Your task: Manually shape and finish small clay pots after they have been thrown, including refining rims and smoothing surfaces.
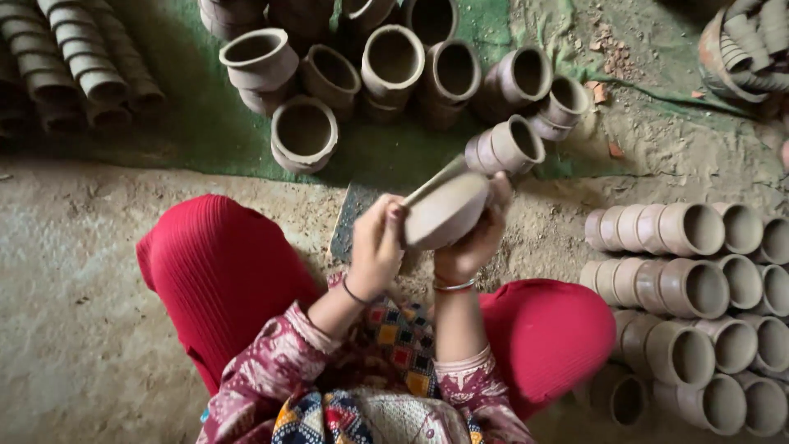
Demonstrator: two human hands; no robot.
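We see a person sitting on the dirt floor (99, 329) in red trousers (218, 271). The left hand (376, 247) is closed around a flat stick (431, 185) and holds it against the top edge of a clay bowl (448, 212). The right hand (475, 238) is cupped under the bowl and grips it from the right side. The bowl is up in the air, in the middle of the scene, just above the person's knees. It is tilted, so we look at its round bottom.

Under the hands, a flat dark slab (349, 218) lies on the floor.

On the far side, many clay pots (394, 57) sit on a green cloth (205, 123). Most of them show us their open mouths. One small pot (509, 146) lies on its side just behind the bowl.

On the right, more clay cups (690, 288) lie on their sides in rows, pushed one into another. At the far left there are more stacked cups (82, 66). At the far right corner we see a pile of clay pieces (744, 45).
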